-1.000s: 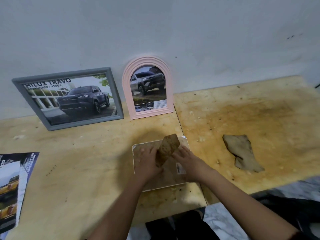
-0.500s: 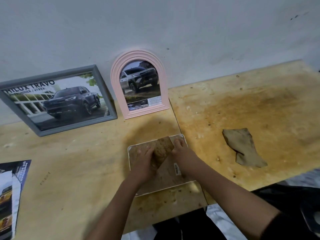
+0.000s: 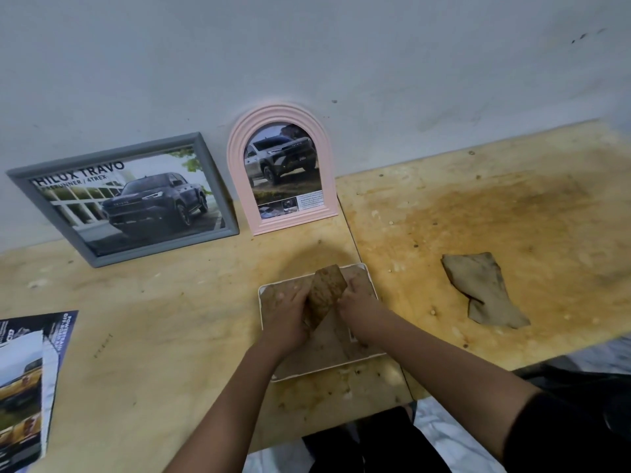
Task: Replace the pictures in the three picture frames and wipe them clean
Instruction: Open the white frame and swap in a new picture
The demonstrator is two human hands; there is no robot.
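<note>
Both hands worked low in the centre of the frame. The left hand [image 3: 285,310] and the right hand [image 3: 358,303] had fingers curled round the brown stand flap [image 3: 329,288], pinching it from either side and holding it raised off the back of the white-edged frame [image 3: 327,346]. That frame lay face down on the bench [image 3: 170,319].

As I judged it, pulling the flap too hard could tear its hinge or crack the worn backing. With both hands on the flap, nothing pinned the frame, so it might slide or tip.

At upper left, a grey frame [image 3: 102,154] and a pink arched frame [image 3: 280,112] leaned against the wall, each showing a truck. A brown cloth [image 3: 481,288] lay well apart at right, and printed brochures [image 3: 24,380] sat at the left edge. Nothing stood between the hands and the cloth.
</note>
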